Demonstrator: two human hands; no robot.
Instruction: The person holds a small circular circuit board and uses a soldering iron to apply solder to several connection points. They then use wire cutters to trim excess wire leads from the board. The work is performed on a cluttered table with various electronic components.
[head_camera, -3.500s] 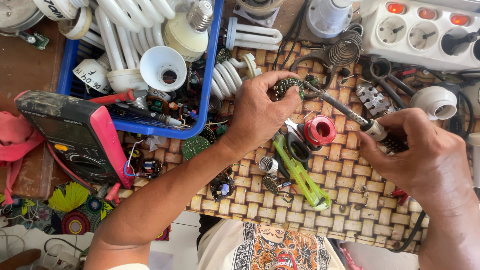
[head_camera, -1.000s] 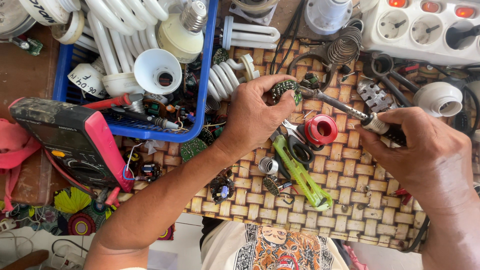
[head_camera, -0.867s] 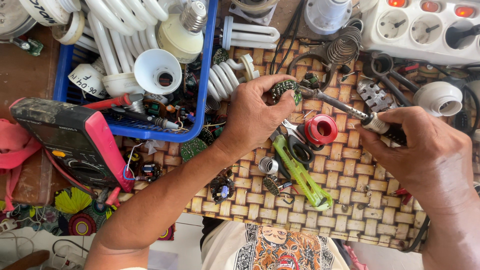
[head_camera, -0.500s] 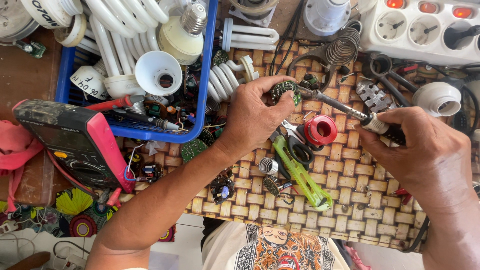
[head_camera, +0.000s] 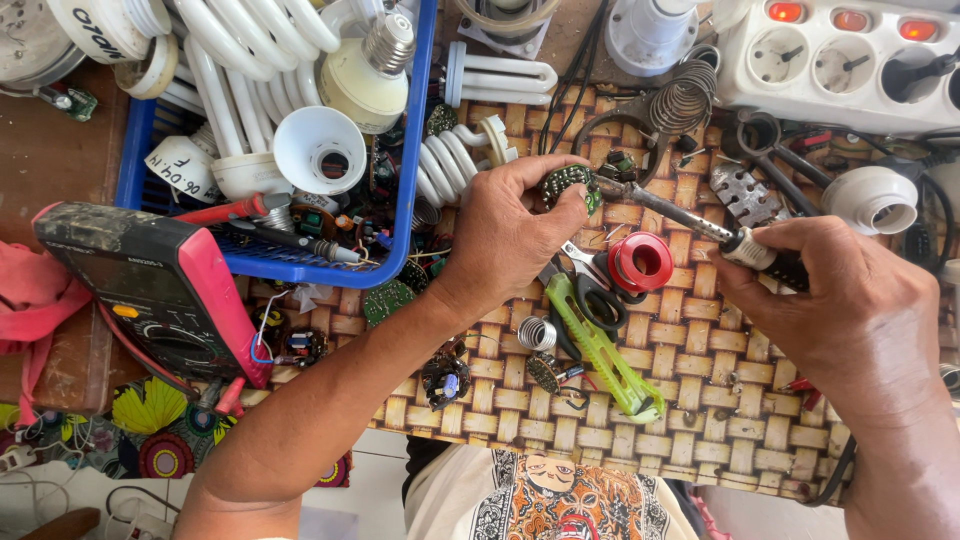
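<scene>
The left hand (head_camera: 510, 235) pinches a small round green circuit board (head_camera: 566, 182) between thumb and fingertips, holding it just above the woven mat (head_camera: 700, 380) on the table. The right hand (head_camera: 850, 320) has its grip clenched around the dark handle of a soldering iron (head_camera: 690, 222), whose tip touches the board's right edge.

The chief hazard, as I judge it, is heat: the left fingertips sit right beside the tip, so a small slip of the iron toward 9 o'clock could burn them. The board is held only at its rim (a light pinch, not a clamp), so pressure from the tip could twist it or push it out of the fingers. The mat and the plastic things close under the shaft, the red spool (head_camera: 641, 262) and the green-handled scissors (head_camera: 600, 345), could scorch if the iron dips.

The iron's long axis runs from the handle at about 4 o'clock up to the tip at about 10 o'clock, so it points toward 10 o'clock, at the board. The blue basket (head_camera: 412, 150) of lamp parts lies at 9 o'clock of the board, the white power strip (head_camera: 850, 60) at 2 o'clock.
</scene>
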